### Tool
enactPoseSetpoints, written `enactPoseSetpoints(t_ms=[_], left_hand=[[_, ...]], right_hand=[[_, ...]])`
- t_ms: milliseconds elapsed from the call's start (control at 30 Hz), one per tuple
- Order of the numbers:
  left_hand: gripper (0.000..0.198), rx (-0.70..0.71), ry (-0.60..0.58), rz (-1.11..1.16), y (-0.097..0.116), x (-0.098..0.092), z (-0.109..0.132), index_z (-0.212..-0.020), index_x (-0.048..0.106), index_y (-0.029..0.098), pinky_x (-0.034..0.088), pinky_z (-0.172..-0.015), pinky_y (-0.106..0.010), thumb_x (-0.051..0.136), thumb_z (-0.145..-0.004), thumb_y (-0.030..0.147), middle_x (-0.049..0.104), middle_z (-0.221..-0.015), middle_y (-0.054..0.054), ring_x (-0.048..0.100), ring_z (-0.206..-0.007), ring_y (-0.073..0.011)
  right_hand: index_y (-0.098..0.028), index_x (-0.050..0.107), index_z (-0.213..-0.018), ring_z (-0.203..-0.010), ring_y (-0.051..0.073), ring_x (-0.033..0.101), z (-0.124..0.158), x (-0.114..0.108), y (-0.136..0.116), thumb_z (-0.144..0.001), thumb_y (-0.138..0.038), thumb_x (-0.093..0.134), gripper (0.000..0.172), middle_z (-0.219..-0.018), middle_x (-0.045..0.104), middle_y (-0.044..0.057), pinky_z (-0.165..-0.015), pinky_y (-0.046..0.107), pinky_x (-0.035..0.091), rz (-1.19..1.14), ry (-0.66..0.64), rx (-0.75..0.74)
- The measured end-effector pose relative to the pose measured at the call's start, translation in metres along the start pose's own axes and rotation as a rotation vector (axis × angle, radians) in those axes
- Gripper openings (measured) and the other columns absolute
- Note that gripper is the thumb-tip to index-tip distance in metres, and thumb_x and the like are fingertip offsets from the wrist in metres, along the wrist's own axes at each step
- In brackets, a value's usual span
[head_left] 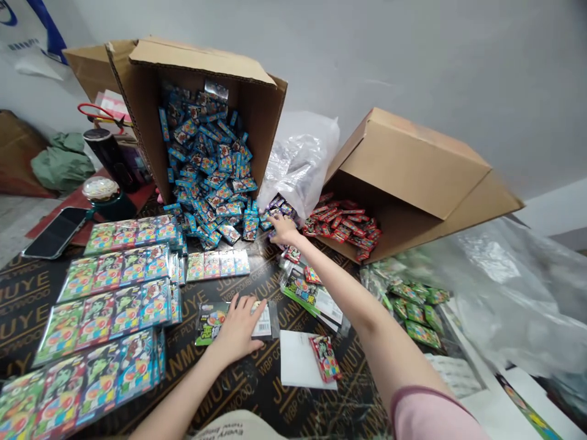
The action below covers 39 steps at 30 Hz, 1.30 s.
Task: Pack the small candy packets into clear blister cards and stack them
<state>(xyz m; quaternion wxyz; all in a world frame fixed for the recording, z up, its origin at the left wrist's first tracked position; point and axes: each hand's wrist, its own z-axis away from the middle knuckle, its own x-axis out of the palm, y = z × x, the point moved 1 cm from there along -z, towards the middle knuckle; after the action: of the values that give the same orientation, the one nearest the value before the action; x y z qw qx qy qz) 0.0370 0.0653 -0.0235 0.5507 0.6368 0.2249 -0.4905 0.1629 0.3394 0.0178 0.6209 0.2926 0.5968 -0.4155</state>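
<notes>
Plastic bag (305, 143) set between left carton (202, 58) and right carton (413, 162); packet (325, 359) laid on card (296, 360); pack rows (105, 311) stacked left.

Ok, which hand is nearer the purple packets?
Right: the right hand is at the purple packets; the left hand rests on a printed pouch, farther back toward the person.

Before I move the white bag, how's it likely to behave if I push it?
The white bag will probably be floppy and crumple, since its film looks thin and wrinkled. It may also spill some purple packs, which lie loose at its open mouth, by your right hand.
</notes>
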Motion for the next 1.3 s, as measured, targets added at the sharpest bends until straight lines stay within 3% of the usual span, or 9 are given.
enactPoseSetpoints(t_ms=[200,433,667,800,967,1033,1133,1233,1300], left_hand=[[0.09,0.016,-0.024,-0.09,0.001,-0.002,0.003,-0.142,0.033,0.024,0.021,-0.111,-0.053,0.074,-0.065,0.044,0.047,-0.132,-0.012,0.04,-0.123,-0.032],[0.097,0.05,-0.094,-0.134,0.008,-0.013,0.007,-0.14,0.038,0.018,0.031,-0.104,-0.05,0.08,-0.057,0.045,0.05,-0.125,-0.015,0.044,-0.117,-0.0339],[0.062,-0.129,0.192,0.474,0.022,-0.026,0.004,-0.118,0.062,0.017,0.042,-0.095,-0.045,0.07,-0.069,0.054,0.063,-0.114,-0.014,0.057,-0.107,-0.0302],[0.062,-0.342,0.483,1.016,0.021,-0.042,0.023,-0.119,0.061,0.015,0.05,-0.081,-0.039,0.058,-0.077,0.06,0.067,-0.105,-0.013,0.064,-0.091,-0.0242],[0.054,-0.017,0.496,0.619,0.05,-0.062,0.055,-0.11,0.068,0.024,0.044,-0.093,-0.039,0.081,-0.059,0.035,0.069,-0.104,-0.007,0.059,-0.102,-0.0244],[0.031,-0.023,0.397,0.623,0.062,-0.062,0.058,-0.095,0.074,0.022,0.047,-0.083,-0.036,0.076,-0.066,0.033,0.072,-0.085,-0.005,0.062,-0.085,-0.022],[0.025,-0.177,0.317,0.967,0.068,-0.053,0.054,-0.081,0.074,0.016,0.049,-0.066,-0.03,0.073,-0.069,0.038,0.072,-0.074,-0.004,0.063,-0.067,-0.0185],[0.032,-0.328,0.283,1.279,0.068,-0.043,0.049,-0.072,0.072,0.013,0.047,-0.057,-0.026,0.079,-0.061,0.042,0.07,-0.067,-0.004,0.061,-0.058,-0.015],[0.035,-0.374,0.256,1.334,0.067,-0.037,0.047,-0.072,0.071,0.012,0.046,-0.056,-0.024,0.081,-0.057,0.042,0.069,-0.067,-0.004,0.06,-0.056,-0.0136]], right_hand=[[-0.021,0.04,-0.139,-0.125,0.031,0.042,0.092,0.035,-0.003,-0.078,-0.027,0.061,0.065,-0.14,0.043,0.015,-0.098,0.044,0.035,-0.061,0.105,-0.096],[-0.018,0.049,-0.131,-0.132,0.035,0.031,0.117,0.052,-0.013,-0.082,-0.026,0.057,0.05,-0.133,0.052,0.017,-0.106,0.058,0.014,-0.111,0.245,-0.003],[-0.017,0.052,-0.124,-0.11,0.03,0.053,0.127,0.017,-0.044,-0.067,-0.016,0.063,0.057,-0.111,0.064,0.011,-0.102,0.052,0.028,-0.298,0.277,-0.067],[-0.02,0.041,-0.133,-0.103,0.021,0.058,0.181,-0.012,-0.07,-0.066,-0.015,0.062,0.071,-0.113,0.062,0.007,-0.09,0.035,0.043,-0.665,0.216,-0.404],[-0.016,0.065,-0.093,-0.072,0.016,0.058,0.247,-0.022,-0.086,-0.081,-0.035,0.06,0.023,-0.083,0.065,0.003,-0.067,0.028,0.045,-0.881,-0.016,-0.411],[-0.015,0.065,-0.088,-0.066,0.015,0.056,0.259,-0.018,-0.086,-0.086,-0.047,0.053,0.034,-0.076,0.064,0.003,-0.063,0.027,0.045,-0.969,-0.012,-0.315],[-0.019,0.054,-0.121,-0.088,0.021,0.061,0.272,-0.01,-0.08,-0.078,-0.061,0.059,0.06,-0.111,0.062,0.011,-0.073,0.033,0.049,-1.054,0.184,-0.264],[-0.024,0.031,-0.142,-0.125,0.032,0.044,0.286,-0.006,-0.077,-0.061,-0.062,0.074,0.099,-0.145,0.036,0.015,-0.098,0.047,0.04,-0.836,0.377,-0.321],[-0.025,0.03,-0.144,-0.133,0.034,0.034,0.295,-0.003,-0.08,-0.062,-0.056,0.077,0.099,-0.146,0.035,0.015,-0.106,0.052,0.029,-0.658,0.42,-0.381]])
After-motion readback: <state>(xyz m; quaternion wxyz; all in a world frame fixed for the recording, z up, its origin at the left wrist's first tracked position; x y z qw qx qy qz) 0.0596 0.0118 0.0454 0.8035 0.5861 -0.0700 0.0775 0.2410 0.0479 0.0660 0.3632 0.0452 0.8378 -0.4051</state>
